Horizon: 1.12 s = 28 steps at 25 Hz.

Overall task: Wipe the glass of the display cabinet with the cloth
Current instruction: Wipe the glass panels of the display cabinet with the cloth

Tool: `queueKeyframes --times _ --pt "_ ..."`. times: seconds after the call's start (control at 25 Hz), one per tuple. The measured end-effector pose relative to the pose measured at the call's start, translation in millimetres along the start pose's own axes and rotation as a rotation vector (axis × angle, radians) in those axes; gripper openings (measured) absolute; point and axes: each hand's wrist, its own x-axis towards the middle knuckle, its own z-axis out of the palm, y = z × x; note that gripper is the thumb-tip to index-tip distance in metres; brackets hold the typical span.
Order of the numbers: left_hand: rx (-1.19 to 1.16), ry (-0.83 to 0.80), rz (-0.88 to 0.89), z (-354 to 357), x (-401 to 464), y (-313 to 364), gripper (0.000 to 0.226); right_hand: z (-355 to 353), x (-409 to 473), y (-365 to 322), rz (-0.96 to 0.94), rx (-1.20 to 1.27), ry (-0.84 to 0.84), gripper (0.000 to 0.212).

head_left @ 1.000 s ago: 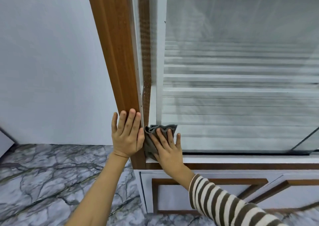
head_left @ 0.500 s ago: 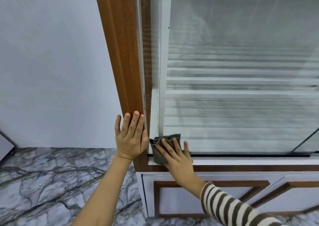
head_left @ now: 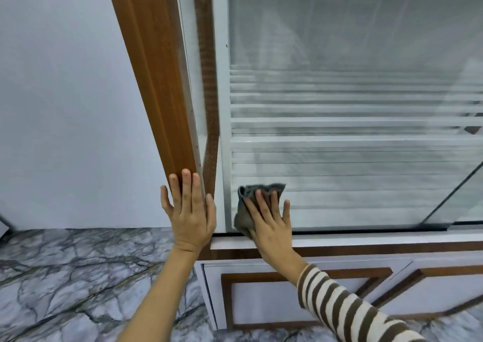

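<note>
Fingers of the right hand (head_left: 271,221) are spread and laid flat, pressing a crumpled grey cloth (head_left: 252,200) against the front glass pane (head_left: 352,158) of the display cabinet, low in its left corner, just above the white sill (head_left: 366,241) and just beside the white upright (head_left: 222,132) of the frame. The cloth is bunched under the palm, with ruffled edges showing above the fingertips and a fold hanging at the heel of the hand (no pinch is in use; pressure alone holds it). The left hand (head_left: 189,216) rests open, fingers straight and close together, flat on the brown wooden corner post (head_left: 156,80), apparently as a brace. Assessment of handling: the cloth looks soft, light and limp, so it will likely fold or slip out if the palm lifts; a flat, even press with the fingers over its middle seems the sound hold. The glass is rigid, smooth and presumably fragile, better met with broad pressure than with a fingertip push, and it appears hazy or streaked over most of its height, so much of the pane is judged outstanding. The right sleeve (head_left: 347,307) is striped brown and cream; marble-patterned floor (head_left: 65,276) lies to the left, panelled lower doors (head_left: 300,297) below.
</note>
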Motion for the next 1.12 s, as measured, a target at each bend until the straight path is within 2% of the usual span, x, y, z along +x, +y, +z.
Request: queueKeyframes --times 0.08,0.12,0.24,0.28,0.4,0.52,0.64,0.72,0.84,1.0,1.12 --pt "-0.064 -0.040 -0.094 -2 -1 14 0.062 -7 33 -16 0.073 0.099 0.060 0.090" --pt "-0.087 -0.059 -0.116 -4 0 16 0.060 -7 40 -26 0.036 0.104 0.049 0.087" --pt "-0.076 -0.084 -0.151 -10 2 18 0.058 9 7 -29 -0.215 -0.014 -0.090 0.103" --pt "-0.061 -0.090 -0.144 -12 2 20 0.058 14 -15 -18 -0.236 -0.048 -0.156 0.112" --pt "0.001 -0.159 0.036 -10 -5 34 0.057 12 -50 36 -0.070 -0.078 -0.180 0.123" --pt "-0.027 -0.239 0.112 -1 -7 56 0.057 -8 -27 73 0.123 -0.041 -0.017 0.100" --pt "-0.085 -0.218 0.135 14 16 81 0.057 -21 17 67 0.256 0.119 0.083 0.083" --pt "-0.130 -0.172 0.205 25 37 101 0.059 -18 17 69 0.175 0.099 0.066 0.082" --pt "-0.185 -0.135 0.261 40 56 133 0.064 1 -43 106 0.076 -0.025 -0.080 0.089" --pt "-0.211 -0.174 0.281 56 56 168 0.059 -1 -104 174 0.373 -0.053 -0.151 0.086" --pt "-0.143 -0.179 0.215 69 60 191 0.058 -20 -65 205 0.550 0.139 -0.049 0.085"
